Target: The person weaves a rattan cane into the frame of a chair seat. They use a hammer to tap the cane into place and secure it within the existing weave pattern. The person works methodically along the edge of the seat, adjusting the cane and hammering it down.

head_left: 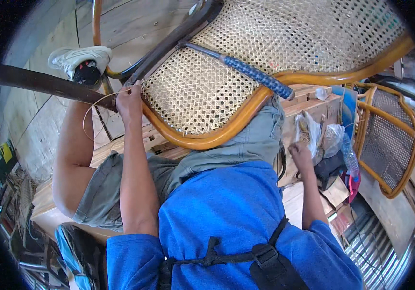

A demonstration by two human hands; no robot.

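Note:
A curved wooden frame (202,141) with a woven cane panel (202,92) lies across my lap. My left hand (129,104) is closed at the frame's left edge, pinching a thin cane strand (85,121) that loops out to the left. On the panel rests a tool with a blue patterned grip and a dark shaft (258,76). My right hand (302,157), fingers curled closed, hovers beside an opened clear plastic bag (309,130) with small brown pieces in it. What those fingers hold, if anything, is too small to make out.
A dark wooden bar (48,83) reaches in from the left to the frame. At the right stand a cane-panelled chair part (391,135), a clear plastic bottle (349,154) and a wooden box (311,108). A black and blue bag (79,251) sits at lower left.

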